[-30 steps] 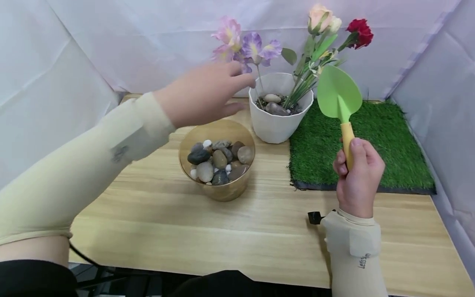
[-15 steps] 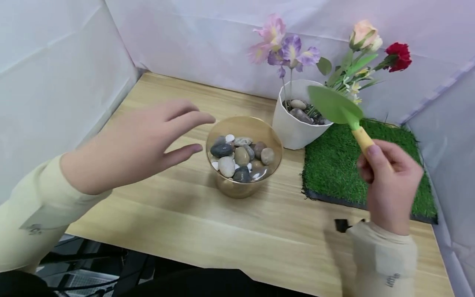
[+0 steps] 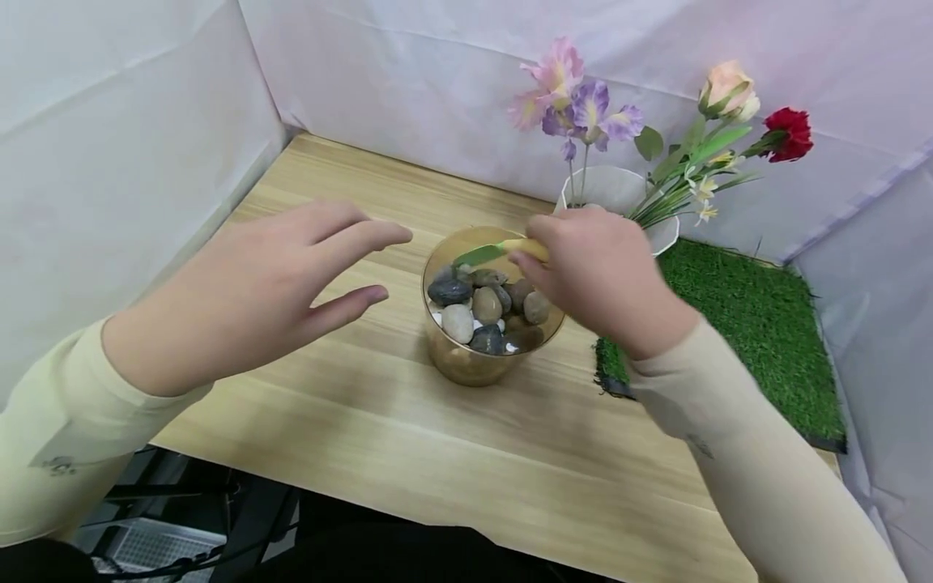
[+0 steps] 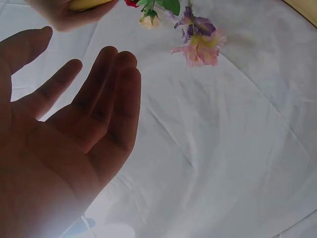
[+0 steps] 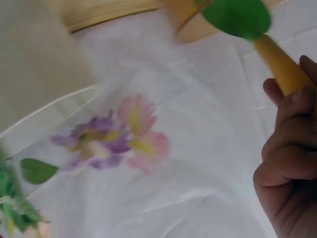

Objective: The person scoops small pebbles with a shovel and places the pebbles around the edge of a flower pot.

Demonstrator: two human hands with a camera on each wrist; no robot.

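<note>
Gripped in the right hand (image 3: 592,263), a green trowel (image 3: 503,247) is held over stones (image 3: 487,306) in a gold pot (image 3: 466,367), best steadied by the left hand (image 3: 266,287) (loosely spread beside it, holding nothing) as the blade (image 3: 479,256) is worked in

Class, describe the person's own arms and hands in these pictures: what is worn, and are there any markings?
The left sleeve and right sleeve are cream and reach the wrists. Each carries a small dark marking, too small to read. The left grip and right grip are bare hands.
</note>
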